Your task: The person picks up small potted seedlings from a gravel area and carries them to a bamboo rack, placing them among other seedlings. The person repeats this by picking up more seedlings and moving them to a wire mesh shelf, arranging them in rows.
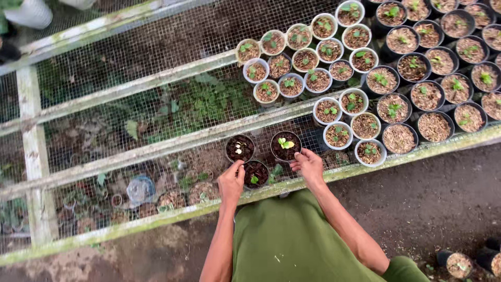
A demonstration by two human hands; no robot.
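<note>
Tabletop (156, 78): wire mesh on pale wooden slats, weeds and debris visible beneath.
White pots (313, 52): cluster at upper centre, each with a small green seedling in brown substrate.
Black pots (438, 62): rows at upper right, same fill.
Ground (428, 198): bare dark soil.
Two black pots (469, 261): on the ground, lower right.

Both bare arms reach forward and away from the body, forearms running up from the lower middle of the view and drawing slightly toward each other. The left hand (231, 183) is held palm down, wrist straight, fingers curled loosely with the thumb set apart toward the right. The right hand (309, 166) sits a little further out, also palm down, fingers bent and tips pointing forward. The two hands are near each other but not touching.
</note>
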